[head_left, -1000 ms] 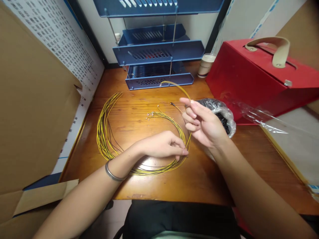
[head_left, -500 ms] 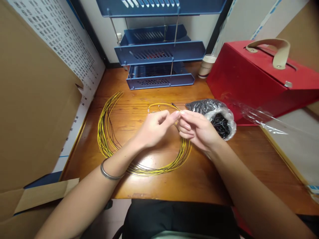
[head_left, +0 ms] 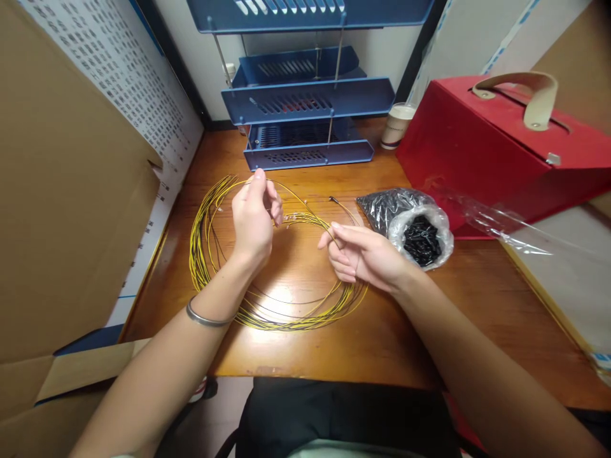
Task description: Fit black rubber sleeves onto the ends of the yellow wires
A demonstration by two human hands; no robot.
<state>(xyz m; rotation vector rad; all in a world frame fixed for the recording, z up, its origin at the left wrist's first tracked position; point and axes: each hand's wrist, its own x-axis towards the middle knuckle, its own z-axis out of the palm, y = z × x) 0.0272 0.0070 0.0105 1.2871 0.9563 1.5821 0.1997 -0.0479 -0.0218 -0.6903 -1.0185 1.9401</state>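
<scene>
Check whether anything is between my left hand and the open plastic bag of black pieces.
Yes. From this view, your right hand is between your left hand and the mouth of the plastic bag. It pinches a yellow wire that spans the space between both hands.

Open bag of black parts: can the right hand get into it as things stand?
Probably yes: the bag lies open just beside the right hand, with nothing visible between them. That hand seems to pinch a yellow wire, so it would likely have to let go first.
</scene>
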